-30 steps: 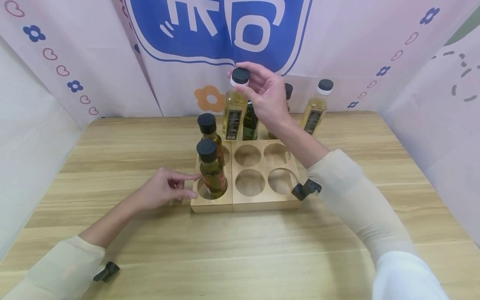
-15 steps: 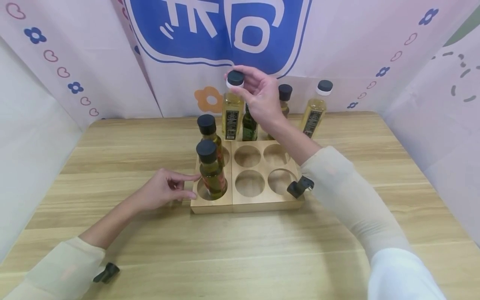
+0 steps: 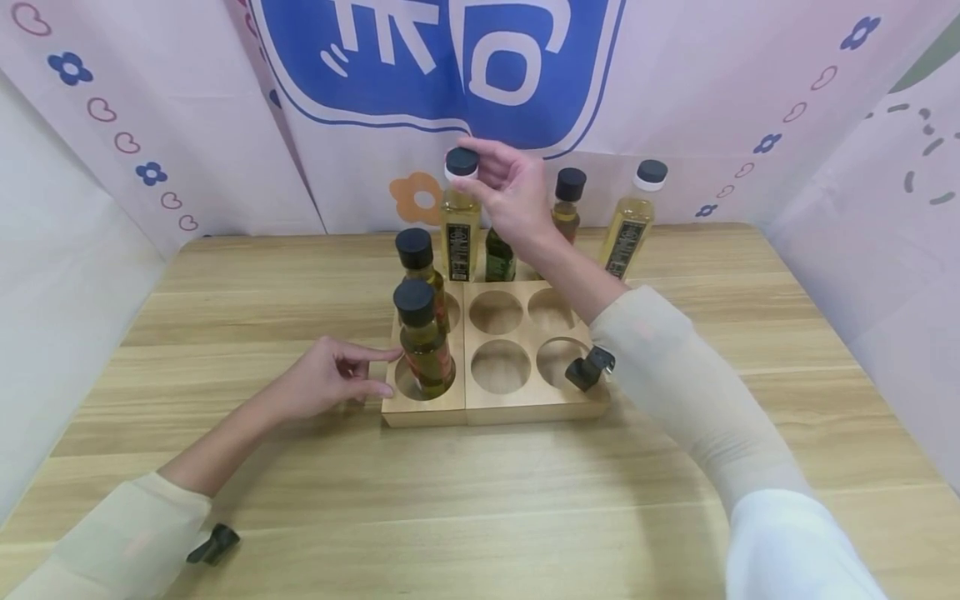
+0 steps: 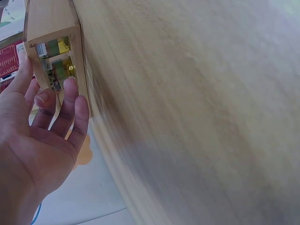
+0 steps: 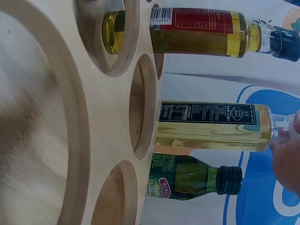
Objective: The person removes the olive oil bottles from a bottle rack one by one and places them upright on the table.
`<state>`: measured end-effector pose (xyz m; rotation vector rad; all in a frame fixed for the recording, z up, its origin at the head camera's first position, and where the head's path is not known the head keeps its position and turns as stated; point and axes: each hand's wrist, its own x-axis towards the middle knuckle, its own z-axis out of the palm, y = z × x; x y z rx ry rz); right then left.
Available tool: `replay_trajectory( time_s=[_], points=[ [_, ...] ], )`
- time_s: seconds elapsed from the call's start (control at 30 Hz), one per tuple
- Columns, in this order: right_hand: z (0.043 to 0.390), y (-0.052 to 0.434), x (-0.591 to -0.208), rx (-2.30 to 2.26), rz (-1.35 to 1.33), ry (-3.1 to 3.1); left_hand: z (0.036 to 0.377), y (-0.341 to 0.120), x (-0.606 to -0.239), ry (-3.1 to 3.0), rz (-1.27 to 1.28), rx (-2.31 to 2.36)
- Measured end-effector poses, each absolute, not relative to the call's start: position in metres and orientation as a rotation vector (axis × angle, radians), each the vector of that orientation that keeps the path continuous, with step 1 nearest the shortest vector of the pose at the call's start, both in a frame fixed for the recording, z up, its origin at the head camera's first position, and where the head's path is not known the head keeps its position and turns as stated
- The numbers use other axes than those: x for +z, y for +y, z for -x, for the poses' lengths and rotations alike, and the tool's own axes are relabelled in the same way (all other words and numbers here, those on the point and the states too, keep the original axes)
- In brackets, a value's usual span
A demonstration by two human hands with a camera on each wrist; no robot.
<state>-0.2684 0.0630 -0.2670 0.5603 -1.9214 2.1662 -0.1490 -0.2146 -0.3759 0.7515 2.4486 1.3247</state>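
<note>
- Your right hand (image 3: 513,196) pinches the black cap of a pale-yellow oil bottle (image 3: 458,229) with curled fingertips; the bottle hangs upright beyond the far edge of the wooden rack (image 3: 495,400), near its middle column.
- In the right wrist view the same bottle (image 5: 211,126) lies past the rack's rim, its base not over any hole, so the step in hand looks like carrying it across to the rack.
- The next move calls for bringing the base over an empty hole (image 3: 496,312) and lowering it straight, keeping clear of the dark green bottle (image 3: 498,254) just behind.
- Your left hand (image 3: 330,382) rests on the table (image 3: 225,333) against the rack's left side, fingers loosely extended and touching the wood; it grips nothing, and seems to steady the rack, though the wrist view is blurred.
- Two dark-capped bottles (image 3: 423,346) already stand in the left column.
- Two more bottles (image 3: 630,218) wait at the back of the table.
</note>
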Motion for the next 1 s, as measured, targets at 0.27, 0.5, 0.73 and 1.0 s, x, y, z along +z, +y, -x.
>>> replay_trajectory(
  time_s=[0.27,0.5,0.73,1.0],
  points=[
    [0.27,0.056,-0.271,2.159,-0.547,-1.979,0.149,-0.214,-0.375,2.444,-0.756,1.326],
    [0.271,0.05,-0.275,2.16,-0.503,-2.022,0.15,-0.216,-0.377,2.443,-0.752,1.313],
    [0.274,0.047,-0.28,2.124,-0.433,-2.049,0.151,-0.216,-0.378,2.45,-0.767,1.313],
    [0.276,0.047,-0.281,2.102,-0.394,-2.071,0.151,-0.216,-0.378,2.444,-0.751,1.317]
  ],
)
